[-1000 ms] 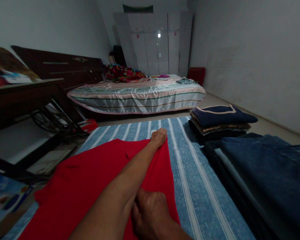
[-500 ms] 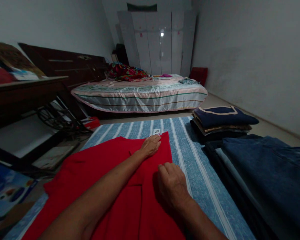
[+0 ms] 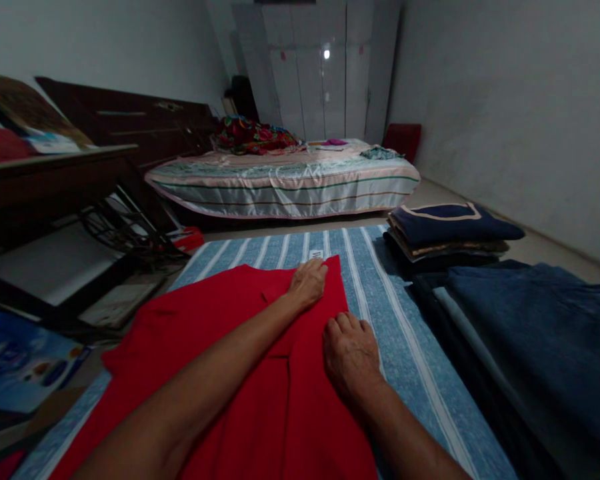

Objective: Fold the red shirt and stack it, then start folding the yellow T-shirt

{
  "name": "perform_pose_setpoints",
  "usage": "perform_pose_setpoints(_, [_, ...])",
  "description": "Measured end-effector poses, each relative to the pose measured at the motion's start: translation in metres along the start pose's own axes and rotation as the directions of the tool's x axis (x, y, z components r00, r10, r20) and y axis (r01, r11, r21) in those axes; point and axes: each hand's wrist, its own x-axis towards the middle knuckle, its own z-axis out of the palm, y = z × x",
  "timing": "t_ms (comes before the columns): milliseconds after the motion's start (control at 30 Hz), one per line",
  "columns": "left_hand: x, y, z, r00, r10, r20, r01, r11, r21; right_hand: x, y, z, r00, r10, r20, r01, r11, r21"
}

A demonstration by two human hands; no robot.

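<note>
A plain red shirt point(image 3: 210, 320) lies spread on the blue striped mattress point(image 3: 405, 373), its right side folded inward in a long strip. My left hand point(image 3: 307, 283) reaches across to the strip's far end, fingers bent and closed on the cloth near the top corner. Closer to me, my right hand point(image 3: 353, 350) is curled at the strip's right edge, its fingertips closed on the fabric and its thumb hidden. A small white label with letters point(image 3: 317, 254) shows on the mattress just beyond the left hand.
To the right lie folded jeans point(image 3: 530, 320) and, behind them, a stack topped by a navy garment point(image 3: 440, 223) with beige trim. A bed point(image 3: 290, 187) stands beyond the mattress. At left are a dark table point(image 3: 55, 170) and a blue box point(image 3: 25, 360).
The view has tilted down slightly. The left hand's fingers look more bent at the far corner. My right hand stays at the strip's right edge, and the shirt lies much as before.
</note>
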Motion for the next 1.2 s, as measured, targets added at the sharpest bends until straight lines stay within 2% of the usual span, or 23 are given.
perform_pose_setpoints(67, [-0.002,0.011,0.002,0.99,0.115,0.076,-0.11,0.992,-0.069,0.0,0.001,0.001,1.0,-0.002,0.0,0.002,1.0,-0.003])
perform_pose_setpoints(100, [-0.003,0.015,0.003,0.982,0.133,0.134,-0.119,0.987,-0.107,-0.001,0.001,0.0,1.0,-0.002,-0.001,0.002,1.0,-0.003])
perform_pose_setpoints(167, [-0.002,0.019,0.004,0.965,0.09,0.246,-0.053,0.987,-0.15,-0.002,0.002,-0.001,1.0,0.005,-0.001,-0.005,1.0,-0.003])
perform_pose_setpoints(233, [0.001,0.02,0.005,0.952,0.037,0.304,0.011,0.988,-0.156,-0.002,0.003,-0.003,1.0,0.017,0.003,-0.017,1.0,-0.001])
perform_pose_setpoints(400, [0.012,0.019,0.007,0.962,0.064,0.265,-0.029,0.99,-0.136,-0.003,0.004,-0.006,0.999,0.034,0.004,-0.034,0.999,-0.004])
perform_pose_setpoints(600, [0.027,0.022,0.011,0.951,0.09,0.296,-0.059,0.992,-0.111,-0.002,0.008,-0.004,0.998,0.059,0.005,-0.059,0.998,-0.012])
perform_pose_setpoints(800, [0.018,0.028,0.01,0.98,0.088,0.179,-0.08,0.996,-0.051,0.0,0.012,-0.003,0.998,0.066,0.007,-0.066,0.998,-0.002])
perform_pose_setpoints(867, [0.01,0.03,0.007,0.974,0.084,0.212,-0.069,0.995,-0.074,-0.001,0.012,-0.004,0.998,0.069,0.007,-0.069,0.998,-0.002])
perform_pose_setpoints(1000, [0.001,0.036,0.001,0.925,0.04,0.377,0.008,0.992,-0.124,-0.003,0.012,-0.004,0.998,0.063,0.002,-0.063,0.998,-0.01])
perform_pose_setpoints(1200, [-0.014,0.05,-0.006,0.934,0.01,0.358,0.011,0.998,-0.054,-0.005,0.014,-0.003,0.997,0.067,-0.035,-0.068,0.998,-0.007])
